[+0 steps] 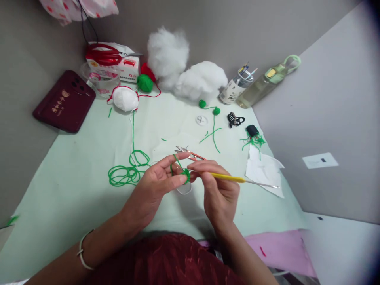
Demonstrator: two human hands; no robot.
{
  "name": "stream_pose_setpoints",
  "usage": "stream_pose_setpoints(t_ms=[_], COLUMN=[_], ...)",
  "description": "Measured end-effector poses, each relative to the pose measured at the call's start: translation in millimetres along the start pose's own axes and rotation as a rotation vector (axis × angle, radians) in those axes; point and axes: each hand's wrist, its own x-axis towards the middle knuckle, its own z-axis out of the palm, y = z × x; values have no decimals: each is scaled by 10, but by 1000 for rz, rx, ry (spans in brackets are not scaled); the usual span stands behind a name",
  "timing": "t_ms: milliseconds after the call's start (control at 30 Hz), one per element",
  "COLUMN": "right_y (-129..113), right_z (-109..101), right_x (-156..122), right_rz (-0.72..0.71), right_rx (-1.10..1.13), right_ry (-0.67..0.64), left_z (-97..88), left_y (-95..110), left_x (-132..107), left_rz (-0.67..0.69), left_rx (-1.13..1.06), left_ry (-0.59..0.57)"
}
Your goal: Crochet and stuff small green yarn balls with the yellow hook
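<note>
My left hand (162, 174) pinches a small piece of green crochet work (186, 175) between thumb and fingers, and green yarn loops over its raised index finger. In my right hand (221, 194) is a crochet hook (228, 177) with a yellow handle, held like a pencil. The hook's left tip meets the green piece, though fingers partly hide the contact. Loose coils of green yarn (123, 176) lie left of my left hand. Just beyond the hands rests a pair of orange-handled thread snips (192, 154). A white strand curves below the green piece.
Along the back stand white stuffing (202, 81), a green yarn ball (145, 83), a white yarn ball (125, 98), a pen cup (236, 87) and a bottle (261, 85). Red scissors (103, 54) lie on a box. Right are a black hair clip (235, 119) and paper (263, 170).
</note>
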Motion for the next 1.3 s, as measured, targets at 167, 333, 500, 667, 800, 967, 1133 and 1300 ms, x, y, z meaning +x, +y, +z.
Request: stream_pose_setpoints(t_ms=[167,333,500,667,800,967,1133,1300], right_y=[47,43,1,90,129,134,126,81], right_z=[44,3,-66,-22,17,15,29,2], right_x=[-67,-109,8,18,-12,-29,-25,10], right_rz=[-155,-336,-7,236,234,232,226,294], right_rx=[-258,-417,-56,201,229,226,274,314], right_ry=[-20,-49,36,-18,30,38,45,80], left_z=[47,47,-3,15,15,4,17,15], left_y=[-32,16,41,-3,-15,-9,-11,27], left_x=[-5,17,33,22,15,17,19,30], left_rz=[67,-65,-59,26,44,58,41,-62], left_rx=[-29,-150,-131,9,7,-13,-40,-145], left_ry=[16,-73,-40,-4,-7,7,-11,-114])
